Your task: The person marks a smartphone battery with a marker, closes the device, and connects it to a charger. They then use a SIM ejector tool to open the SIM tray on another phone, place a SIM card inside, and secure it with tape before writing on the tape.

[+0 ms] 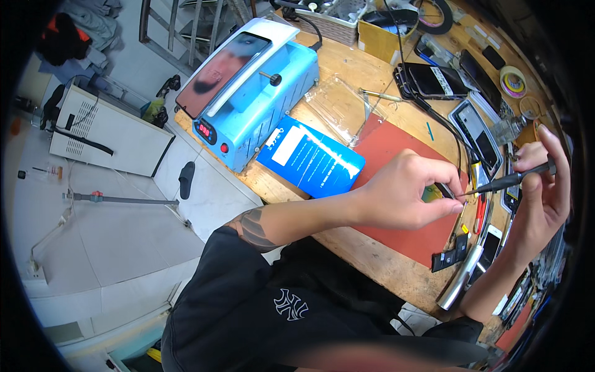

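My left hand (pixel 415 192) pinches a small dark part with a yellow-green surface (pixel 432 193), mostly hidden by the fingers, above a reddish-brown mat (pixel 388 242). My right hand (pixel 540 204) grips a thin black screwdriver (pixel 509 180), whose tip meets my left fingertips. Beside the mat lie a blue printed packet (pixel 319 161) and a clear plastic case (pixel 331 111). A black battery-like part (pixel 443 260), a silver cylinder (pixel 458 279) and a white phone (pixel 491 243) are near my right forearm.
A light-blue machine (pixel 242 136) with a phone (pixel 220 74) on top stands on the wooden bench's (pixel 347 245) left end. Black phones (pixel 434 80), tape rolls (pixel 512 80), a cardboard box (pixel 378 43) and cables crowd the back and right. A slipper (pixel 186 180) lies on the tiled floor.
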### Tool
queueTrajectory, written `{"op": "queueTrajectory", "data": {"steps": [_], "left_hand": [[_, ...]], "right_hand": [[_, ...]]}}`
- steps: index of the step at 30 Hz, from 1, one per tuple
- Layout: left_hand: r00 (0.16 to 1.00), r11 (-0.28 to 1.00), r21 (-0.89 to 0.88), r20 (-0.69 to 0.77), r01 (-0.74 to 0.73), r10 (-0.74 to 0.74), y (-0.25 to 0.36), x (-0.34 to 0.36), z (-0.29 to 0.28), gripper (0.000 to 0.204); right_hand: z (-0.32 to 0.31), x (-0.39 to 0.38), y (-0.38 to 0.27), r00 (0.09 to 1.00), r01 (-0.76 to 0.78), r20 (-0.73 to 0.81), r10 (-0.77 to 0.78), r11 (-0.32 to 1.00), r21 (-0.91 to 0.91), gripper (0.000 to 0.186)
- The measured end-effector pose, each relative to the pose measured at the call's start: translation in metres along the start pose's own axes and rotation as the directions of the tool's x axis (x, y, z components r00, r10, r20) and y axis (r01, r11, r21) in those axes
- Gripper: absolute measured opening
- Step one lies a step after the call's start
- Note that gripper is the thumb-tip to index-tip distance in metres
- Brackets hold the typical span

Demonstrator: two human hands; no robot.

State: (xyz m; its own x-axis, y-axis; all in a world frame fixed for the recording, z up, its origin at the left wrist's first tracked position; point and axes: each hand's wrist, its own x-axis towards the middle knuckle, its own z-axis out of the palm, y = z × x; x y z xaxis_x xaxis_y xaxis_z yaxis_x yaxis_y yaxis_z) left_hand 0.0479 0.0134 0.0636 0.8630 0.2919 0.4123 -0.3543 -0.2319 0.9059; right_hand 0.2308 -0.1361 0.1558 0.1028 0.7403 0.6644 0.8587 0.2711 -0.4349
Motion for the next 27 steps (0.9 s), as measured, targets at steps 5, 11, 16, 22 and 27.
{"op": "queueTrajectory", "data": {"steps": [5, 11, 16, 22, 27], "left_hand": [[0.999, 0.999, -0.005, -0.031, -0.034, 0.034, -0.002, -0.003, 0.002, 0.011], [1.000, 1.000, -0.010, -0.007, -0.005, 0.005, 0.002, -0.003, 0.002, 0.011], [0.998, 0.998, 0.018, -0.020, -0.055, 0.055, 0.001, -0.003, 0.002, 0.011], [0.998, 0.997, 0.038, 0.012, -0.061, 0.061, 0.001, -0.002, -0.001, 0.010], [0.997, 0.997, 0.078, 0.077, -0.009, 0.003, 0.005, -0.004, -0.002, 0.010]], "right_hand": [[0.001, 0.001, -0.005, 0.989, -0.034, -0.146, 0.017, 0.993, -0.117, 0.058], [0.001, 0.001, -0.016, 0.998, -0.008, -0.056, -0.006, 0.969, -0.249, 0.061], [0.006, 0.004, -0.016, 0.996, -0.036, -0.087, 0.032, 0.999, -0.040, 0.057], [0.017, 0.003, -0.013, 0.982, 0.069, -0.168, -0.083, 0.994, -0.085, 0.054], [0.019, 0.006, -0.019, 0.999, 0.015, -0.049, -0.001, 0.960, 0.280, 0.055]]}}
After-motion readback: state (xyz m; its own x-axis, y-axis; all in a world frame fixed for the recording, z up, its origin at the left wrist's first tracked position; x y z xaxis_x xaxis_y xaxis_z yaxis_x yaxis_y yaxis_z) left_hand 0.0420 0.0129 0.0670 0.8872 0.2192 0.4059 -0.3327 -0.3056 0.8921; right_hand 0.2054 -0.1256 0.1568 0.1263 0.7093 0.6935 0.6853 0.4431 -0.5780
